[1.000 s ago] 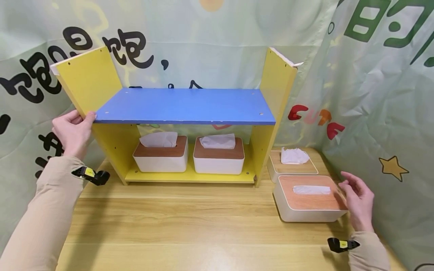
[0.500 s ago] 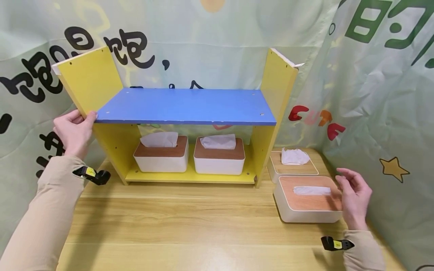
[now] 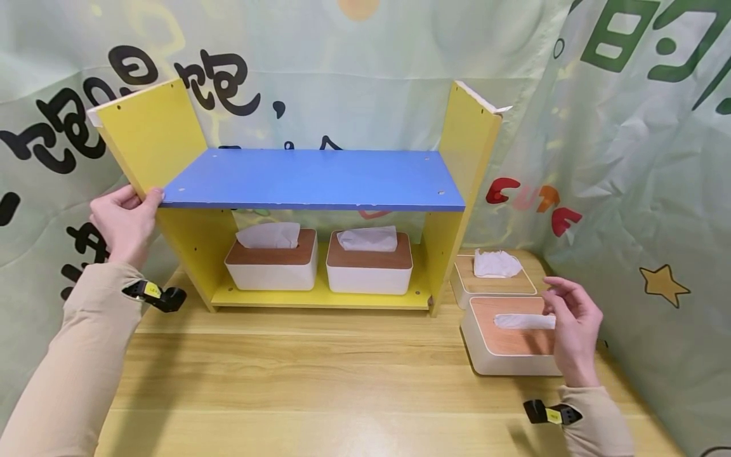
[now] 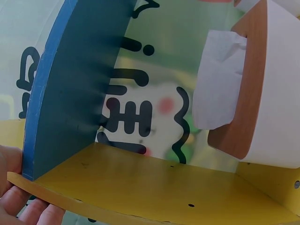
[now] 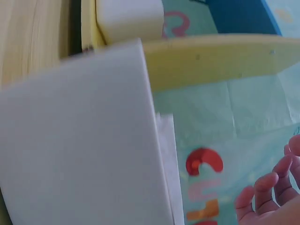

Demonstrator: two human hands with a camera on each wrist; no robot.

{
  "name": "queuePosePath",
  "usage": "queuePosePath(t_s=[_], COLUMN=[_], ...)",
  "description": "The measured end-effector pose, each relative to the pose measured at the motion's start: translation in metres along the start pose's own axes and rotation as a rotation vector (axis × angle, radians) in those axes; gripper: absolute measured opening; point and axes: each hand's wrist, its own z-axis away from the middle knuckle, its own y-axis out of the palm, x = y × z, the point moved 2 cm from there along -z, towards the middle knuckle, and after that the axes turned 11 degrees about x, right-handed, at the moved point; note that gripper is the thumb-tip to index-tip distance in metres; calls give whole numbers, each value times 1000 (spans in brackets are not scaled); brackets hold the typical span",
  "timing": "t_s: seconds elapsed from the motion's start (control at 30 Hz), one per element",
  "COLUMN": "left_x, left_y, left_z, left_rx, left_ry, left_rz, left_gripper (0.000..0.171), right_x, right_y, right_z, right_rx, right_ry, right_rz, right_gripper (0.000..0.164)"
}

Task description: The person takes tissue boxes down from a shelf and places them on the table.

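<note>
The left hand (image 3: 122,222) grips the left side panel (image 3: 151,130) of a yellow shelf unit (image 3: 314,197) with a blue board (image 3: 314,174); the right hand (image 3: 577,324), fingers loosely bent and holding nothing, is near a tissue box (image 3: 514,364) on the surface (image 3: 320,381) right of the shelf unit: white, round-cornered, its pinkish wood-grain lid (image 3: 514,343) topped by a flat white tissue (image 3: 524,321)

Wood-grain table (image 3: 320,381): yellow-blue shelf (image 3: 314,174), two tissue boxes (image 3: 514,343) beside it. Yellow bottom board (image 3: 321,299): two brown-topped boxes (image 3: 274,274).

Upright yellow and blue shelf unit (image 3: 313,181), white tissue box (image 3: 511,346) with pinkish top, level, near its right front
</note>
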Motion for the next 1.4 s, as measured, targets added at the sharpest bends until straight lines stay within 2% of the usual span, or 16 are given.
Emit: queuePosePath(t_s=[0.23, 0.4, 0.83, 1.07, 1.2, 1.4], left_x=[0, 0, 0, 0, 0, 0], left_y=[0, 0, -1, 0, 0, 0], left_z=[0, 0, 0, -1, -1, 0], left_rx=[-2, -1, -4, -7, -9, -9], left_ry=[1, 6, 1, 7, 7, 6], left_rz=[9, 11, 20, 7, -6, -2], left_gripper=[47, 47, 47, 47, 46, 46], right_x=[3, 3, -8, -16, -18, -21], right_y=[25, 41, 79, 98, 107, 120], right_z=[10, 16, 28, 36, 37, 37], right_rx=[43, 139, 374, 487, 539, 610], right_ry=[86, 132, 84, 108, 116, 86], right_rz=[-141, -200, -350, -321, -290, -230], right_gripper=[23, 25, 21, 23, 30, 37])
